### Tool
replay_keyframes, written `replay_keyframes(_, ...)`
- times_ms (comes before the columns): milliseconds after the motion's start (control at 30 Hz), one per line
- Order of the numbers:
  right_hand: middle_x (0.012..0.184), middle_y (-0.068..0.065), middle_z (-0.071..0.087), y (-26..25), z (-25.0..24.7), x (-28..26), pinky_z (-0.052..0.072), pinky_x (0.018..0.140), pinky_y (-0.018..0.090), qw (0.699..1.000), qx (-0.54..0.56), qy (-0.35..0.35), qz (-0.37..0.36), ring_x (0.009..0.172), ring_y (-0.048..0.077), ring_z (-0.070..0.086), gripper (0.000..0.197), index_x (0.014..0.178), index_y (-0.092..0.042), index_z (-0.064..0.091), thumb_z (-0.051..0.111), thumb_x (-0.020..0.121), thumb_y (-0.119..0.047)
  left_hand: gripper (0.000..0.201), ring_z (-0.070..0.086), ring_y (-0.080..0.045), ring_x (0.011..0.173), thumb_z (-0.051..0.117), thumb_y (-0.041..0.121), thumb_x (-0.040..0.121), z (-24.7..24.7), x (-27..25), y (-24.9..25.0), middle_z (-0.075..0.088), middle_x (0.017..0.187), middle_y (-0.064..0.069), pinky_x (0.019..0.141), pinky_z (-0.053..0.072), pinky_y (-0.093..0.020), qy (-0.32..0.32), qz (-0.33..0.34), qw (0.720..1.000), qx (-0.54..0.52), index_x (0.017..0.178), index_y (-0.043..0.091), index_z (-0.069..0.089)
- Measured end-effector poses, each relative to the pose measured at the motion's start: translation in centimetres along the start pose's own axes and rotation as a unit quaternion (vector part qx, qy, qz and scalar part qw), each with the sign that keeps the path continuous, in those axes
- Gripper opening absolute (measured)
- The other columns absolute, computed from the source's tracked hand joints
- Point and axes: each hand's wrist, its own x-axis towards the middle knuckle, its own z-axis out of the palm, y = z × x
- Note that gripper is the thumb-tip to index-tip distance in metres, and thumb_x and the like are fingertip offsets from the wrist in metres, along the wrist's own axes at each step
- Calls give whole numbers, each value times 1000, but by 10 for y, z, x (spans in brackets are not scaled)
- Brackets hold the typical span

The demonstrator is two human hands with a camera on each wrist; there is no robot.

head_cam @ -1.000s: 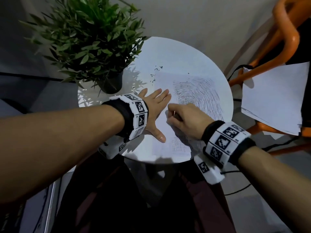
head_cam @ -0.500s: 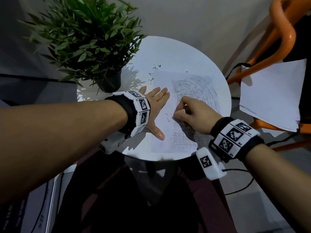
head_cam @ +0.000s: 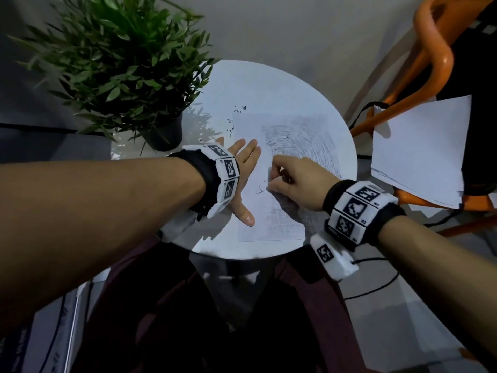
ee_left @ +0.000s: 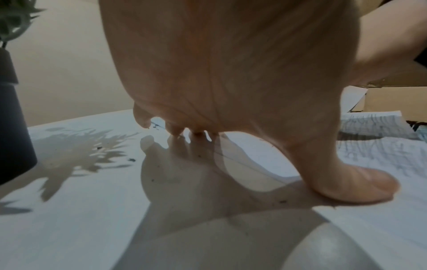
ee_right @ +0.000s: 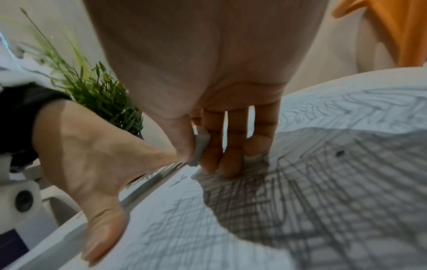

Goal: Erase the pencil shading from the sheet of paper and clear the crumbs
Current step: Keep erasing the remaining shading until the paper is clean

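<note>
On the round white table (head_cam: 269, 84) lies the sheet of paper (head_cam: 271, 227), its far half covered with pencil shading (head_cam: 304, 141). The left hand (head_cam: 243, 170) lies flat, fingers straight, pressing the sheet's edge nearest the potted plant (head_cam: 113, 63). The right hand (head_cam: 293, 181) pinches a small grey eraser (ee_right: 200, 146) between thumb and curled fingers, its tip on the sheet. Dark crumbs (head_cam: 239, 110) lie off the sheet's far corner, plant side.

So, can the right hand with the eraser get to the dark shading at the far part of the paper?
Probably yes: the right hand pinches the eraser just short of that shading, with nothing between.
</note>
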Motion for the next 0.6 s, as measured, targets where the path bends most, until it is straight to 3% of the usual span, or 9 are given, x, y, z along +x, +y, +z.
replay_keyframes(167, 82, -2, 66, 7, 7, -15, 45, 70, 31, 998, 49, 33, 19, 75, 11, 59, 15, 96, -19, 55, 63, 93, -30, 169, -18, -30, 151, 48, 106, 34, -3, 0, 2, -30, 161, -8, 117, -2, -67, 7, -2, 1000, -3, 150, 11, -29)
replay_keyframes(267, 76, -2, 64, 13, 15, -20, 45, 66, 30, 994, 83, 57, 46, 73, 13, 59, 18, 96, -17, 54, 63, 92, -33, 165, -11, -30, 153, 54, 101, 42, -12, -9, 7, -22, 164, -12, 118, 1, -66, -2, -4, 1000, 25, 152, 6, -24)
replay_keyframes(333, 68, -4, 64, 18, 19, -25, 48, 67, 32, 980, 179, 67, 62, 66, 15, 61, 17, 93, -15, 56, 64, 93, -29, 156, -5, -29, 154, 55, 97, 52, -16, -20, 11, -15, 165, -12, 120, 2, -62, 14, 7, 999, 43, 153, 4, -20)
replay_keyframes(433, 49, -6, 52, 21, 26, -30, 46, 70, 37, 909, 396, 104, 72, 48, 13, 49, 13, 89, -2, 53, 61, 95, -9, 125, -8, -25, 154, 53, 80, 79, -15, -42, 20, -15, 166, -9, 123, -2, -52, 71, 74, 994, 49, 157, 9, -13)
replay_keyframes(500, 47, -3, 45, 20, 33, -32, 40, 69, 38, 848, 508, 128, 74, 44, 10, 42, 9, 89, 2, 50, 57, 95, 2, 100, -16, -22, 152, 39, 70, 93, -2, -56, 28, -23, 164, -4, 123, -6, -48, 79, 146, 986, 17, 158, 16, -14)
replay_keyframes(600, 46, 3, 41, 21, 38, -31, 33, 64, 35, 803, 570, 154, 82, 41, 12, 38, 9, 88, 1, 51, 58, 93, 5, 89, -25, -21, 150, 13, 76, 90, 30, -68, 37, -30, 161, -1, 123, -8, -48, 65, 199, 977, 32, 155, 26, -21)
